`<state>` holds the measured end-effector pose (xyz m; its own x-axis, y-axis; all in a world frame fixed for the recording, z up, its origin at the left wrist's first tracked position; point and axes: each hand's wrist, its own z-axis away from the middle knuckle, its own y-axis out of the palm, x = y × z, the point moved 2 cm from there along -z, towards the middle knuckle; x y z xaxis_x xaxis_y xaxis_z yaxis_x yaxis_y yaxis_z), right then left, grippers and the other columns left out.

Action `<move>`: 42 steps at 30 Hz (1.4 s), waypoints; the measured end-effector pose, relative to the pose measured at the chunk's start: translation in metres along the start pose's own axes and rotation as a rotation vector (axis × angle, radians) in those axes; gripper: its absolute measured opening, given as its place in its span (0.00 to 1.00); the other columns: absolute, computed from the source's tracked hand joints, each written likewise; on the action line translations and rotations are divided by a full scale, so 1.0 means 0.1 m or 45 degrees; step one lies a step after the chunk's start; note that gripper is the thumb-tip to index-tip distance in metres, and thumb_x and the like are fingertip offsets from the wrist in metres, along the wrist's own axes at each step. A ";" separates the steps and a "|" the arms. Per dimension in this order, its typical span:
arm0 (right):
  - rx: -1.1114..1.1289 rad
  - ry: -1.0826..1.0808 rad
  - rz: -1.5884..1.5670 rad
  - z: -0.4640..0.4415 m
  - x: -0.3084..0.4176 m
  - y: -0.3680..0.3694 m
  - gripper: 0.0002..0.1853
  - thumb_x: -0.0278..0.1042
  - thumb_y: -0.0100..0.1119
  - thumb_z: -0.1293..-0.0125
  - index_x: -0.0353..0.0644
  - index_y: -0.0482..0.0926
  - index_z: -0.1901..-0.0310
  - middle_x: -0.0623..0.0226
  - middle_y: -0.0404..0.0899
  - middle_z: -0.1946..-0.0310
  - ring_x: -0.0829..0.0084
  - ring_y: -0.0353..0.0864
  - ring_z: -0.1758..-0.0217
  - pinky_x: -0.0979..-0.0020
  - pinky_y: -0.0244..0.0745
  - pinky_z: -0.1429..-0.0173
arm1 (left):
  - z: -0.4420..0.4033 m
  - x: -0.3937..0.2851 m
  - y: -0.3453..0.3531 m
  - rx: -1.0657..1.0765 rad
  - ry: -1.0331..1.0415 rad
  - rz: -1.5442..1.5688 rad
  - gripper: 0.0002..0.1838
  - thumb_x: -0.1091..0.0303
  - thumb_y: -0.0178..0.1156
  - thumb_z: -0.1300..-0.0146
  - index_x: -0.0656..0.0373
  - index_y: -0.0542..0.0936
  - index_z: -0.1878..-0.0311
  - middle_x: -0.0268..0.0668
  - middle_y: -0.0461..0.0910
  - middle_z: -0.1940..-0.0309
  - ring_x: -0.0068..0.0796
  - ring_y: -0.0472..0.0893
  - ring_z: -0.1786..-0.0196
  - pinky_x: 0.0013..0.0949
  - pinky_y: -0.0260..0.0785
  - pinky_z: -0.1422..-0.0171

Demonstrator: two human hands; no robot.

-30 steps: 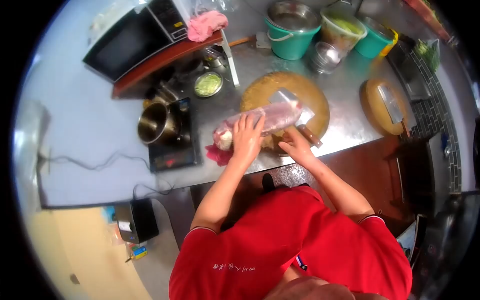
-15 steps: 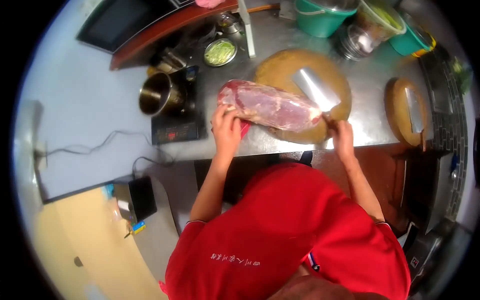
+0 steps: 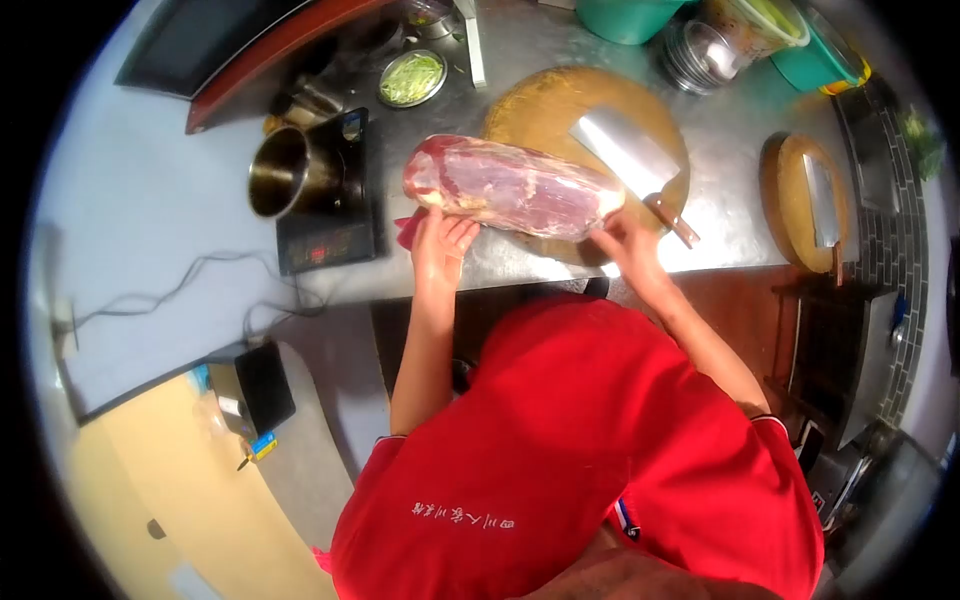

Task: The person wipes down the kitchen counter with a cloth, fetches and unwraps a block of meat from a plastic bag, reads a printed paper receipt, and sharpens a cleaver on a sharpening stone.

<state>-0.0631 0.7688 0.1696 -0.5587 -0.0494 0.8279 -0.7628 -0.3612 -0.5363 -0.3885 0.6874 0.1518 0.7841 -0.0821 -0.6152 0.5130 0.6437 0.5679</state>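
A long, thick piece of raw red meat (image 3: pixel 515 190) with pale fat streaks and a shiny surface lies across the left part of a round wooden chopping block (image 3: pixel 545 95). Its left end overhangs the block. My left hand (image 3: pixel 440 245) grips the lower edge near that end, fingers partly hidden under the meat. At the right end, my right hand (image 3: pixel 628 243) holds the lower corner between thumb and fingers. A cleaver (image 3: pixel 627 152) rests flat on the block behind the meat, its wooden handle pointing toward me, just right of my right hand. Something red (image 3: pixel 407 230) shows beside my left hand.
On the left stand an induction cooker (image 3: pixel 328 247) and a metal pot (image 3: pixel 282 172). A dish of shredded greens (image 3: pixel 412 78) sits behind the meat. To the right, a second block (image 3: pixel 790 200) carries another knife (image 3: pixel 822 200). Green buckets (image 3: pixel 625 18) and stacked bowls (image 3: pixel 697 60) stand at the back.
My right hand has left the cleaver's handle and moved left onto the meat's right end. My left hand has shifted its hold, turning more palm-up. The camera view has shifted slightly.
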 end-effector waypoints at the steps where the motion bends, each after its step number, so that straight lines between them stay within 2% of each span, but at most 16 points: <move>1: -0.003 0.072 0.052 -0.02 0.03 0.01 0.14 0.34 0.74 0.35 0.35 0.82 0.55 0.51 0.87 0.60 0.56 0.88 0.59 0.59 0.83 0.53 | 0.02 0.06 0.00 0.013 0.024 -0.081 0.16 0.62 0.61 0.22 0.63 0.71 0.43 0.44 0.79 0.51 0.42 0.82 0.47 0.49 0.79 0.37; 3: -0.075 -0.193 0.143 0.02 0.11 0.00 0.13 0.32 0.72 0.35 0.37 0.82 0.53 0.53 0.85 0.58 0.55 0.87 0.56 0.58 0.83 0.53 | 0.12 0.24 0.08 0.041 0.076 -0.243 0.13 0.63 0.60 0.22 0.62 0.73 0.47 0.42 0.80 0.52 0.40 0.82 0.48 0.48 0.79 0.37; 4: -0.111 -0.325 0.190 0.05 0.15 0.00 0.13 0.30 0.71 0.36 0.38 0.81 0.52 0.54 0.84 0.57 0.54 0.86 0.55 0.57 0.83 0.53 | 0.17 0.29 0.15 0.020 0.096 -0.357 0.11 0.67 0.62 0.24 0.62 0.73 0.48 0.39 0.81 0.58 0.34 0.83 0.54 0.41 0.80 0.42; 8: -0.091 -0.486 0.284 0.04 0.10 0.02 0.12 0.25 0.67 0.36 0.44 0.81 0.51 0.57 0.78 0.54 0.50 0.83 0.51 0.57 0.81 0.50 | 0.27 0.54 0.21 -0.004 0.404 -0.647 0.10 0.76 0.65 0.29 0.62 0.75 0.50 0.38 0.81 0.59 0.27 0.83 0.60 0.31 0.79 0.52; 11: -0.039 -0.594 0.256 0.02 0.01 0.00 0.10 0.24 0.67 0.35 0.42 0.81 0.53 0.58 0.78 0.54 0.51 0.83 0.52 0.58 0.80 0.51 | 0.42 0.52 0.34 0.108 0.838 -1.223 0.06 0.77 0.65 0.31 0.63 0.79 0.54 0.40 0.81 0.59 0.29 0.82 0.62 0.33 0.76 0.53; 12: -0.049 -0.615 0.220 0.04 -0.04 0.00 0.09 0.24 0.66 0.35 0.42 0.80 0.54 0.58 0.78 0.54 0.52 0.83 0.52 0.58 0.79 0.51 | 0.54 0.43 0.49 0.178 0.986 -1.407 0.07 0.77 0.67 0.35 0.61 0.82 0.55 0.41 0.81 0.57 0.36 0.83 0.59 0.36 0.76 0.51; 15: -0.082 -0.669 0.133 0.06 -0.09 -0.01 0.07 0.24 0.66 0.34 0.41 0.80 0.56 0.58 0.78 0.55 0.52 0.82 0.54 0.58 0.79 0.53 | 0.60 0.33 0.79 0.508 1.528 -1.875 0.12 0.77 0.69 0.39 0.59 0.83 0.52 0.41 0.81 0.56 0.45 0.81 0.53 0.42 0.76 0.47; 16: -0.103 -0.673 0.115 0.07 -0.03 -0.01 0.06 0.24 0.65 0.33 0.41 0.79 0.57 0.58 0.78 0.56 0.52 0.82 0.55 0.58 0.78 0.53 | 0.57 0.37 0.81 0.612 1.514 -1.918 0.15 0.75 0.70 0.42 0.56 0.84 0.50 0.39 0.80 0.53 0.47 0.78 0.46 0.48 0.72 0.41; 19: -0.120 -0.608 0.137 0.06 -0.01 0.02 0.05 0.24 0.66 0.34 0.40 0.78 0.59 0.56 0.78 0.59 0.51 0.82 0.57 0.56 0.78 0.54 | 0.51 0.46 0.87 0.778 1.534 -2.107 0.19 0.73 0.74 0.45 0.57 0.84 0.48 0.39 0.79 0.50 0.47 0.76 0.44 0.49 0.70 0.39; 25: -0.117 -0.480 0.029 0.02 0.59 -0.24 0.05 0.25 0.66 0.34 0.38 0.78 0.61 0.52 0.81 0.65 0.47 0.84 0.59 0.55 0.77 0.57 | 0.54 0.30 1.11 0.824 1.753 -1.962 0.14 0.68 0.72 0.42 0.54 0.85 0.52 0.37 0.78 0.51 0.45 0.76 0.45 0.49 0.69 0.39; 28: -0.082 -0.438 -0.034 -0.01 0.87 -0.40 0.06 0.27 0.67 0.33 0.36 0.78 0.61 0.50 0.82 0.65 0.46 0.84 0.60 0.56 0.77 0.57 | 0.50 0.16 1.37 0.956 1.502 -1.778 0.11 0.67 0.71 0.40 0.54 0.85 0.54 0.38 0.79 0.54 0.46 0.77 0.49 0.46 0.72 0.45; 32: -0.015 -0.436 -0.015 -0.35 1.13 -0.51 0.08 0.29 0.68 0.33 0.35 0.78 0.60 0.49 0.82 0.64 0.47 0.84 0.60 0.56 0.77 0.56 | 0.29 0.09 1.75 1.007 1.570 -1.896 0.06 0.71 0.68 0.37 0.56 0.84 0.58 0.40 0.81 0.63 0.47 0.80 0.60 0.44 0.74 0.55; 37: 0.021 -0.409 0.021 -0.45 0.88 -0.60 0.08 0.28 0.68 0.32 0.37 0.79 0.57 0.53 0.82 0.62 0.53 0.83 0.60 0.59 0.77 0.54 | 0.24 0.30 1.87 0.990 1.305 -1.770 0.05 0.72 0.65 0.35 0.56 0.84 0.56 0.42 0.82 0.65 0.48 0.84 0.59 0.46 0.76 0.56; 39: -0.034 -0.316 -0.233 -0.42 0.72 -0.62 0.11 0.26 0.68 0.33 0.38 0.80 0.52 0.57 0.81 0.58 0.58 0.83 0.61 0.62 0.78 0.54 | 0.23 0.33 1.92 0.973 1.240 -1.796 0.06 0.74 0.64 0.35 0.57 0.85 0.57 0.44 0.83 0.63 0.46 0.84 0.58 0.43 0.77 0.56; 40: -0.058 -0.269 -0.364 -0.40 0.65 -0.64 0.13 0.26 0.68 0.34 0.38 0.80 0.49 0.58 0.81 0.57 0.60 0.82 0.61 0.63 0.78 0.54 | 0.20 0.32 1.95 0.992 1.170 -1.786 0.05 0.74 0.63 0.34 0.58 0.85 0.57 0.43 0.84 0.62 0.42 0.85 0.59 0.41 0.77 0.55; 42: -0.125 -0.283 -0.247 -0.31 0.59 -0.77 0.18 0.25 0.69 0.35 0.40 0.79 0.44 0.60 0.78 0.53 0.64 0.81 0.61 0.66 0.78 0.54 | 0.14 0.20 1.98 1.017 1.030 -1.773 0.05 0.75 0.62 0.33 0.62 0.85 0.57 0.42 0.86 0.61 0.35 0.86 0.59 0.36 0.76 0.54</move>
<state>-0.0477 0.8222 0.2547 -0.3231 -0.1947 0.9261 -0.8821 -0.2926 -0.3693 -0.2659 0.8031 0.2595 -0.5486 0.3248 -0.7704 0.7979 -0.0718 -0.5985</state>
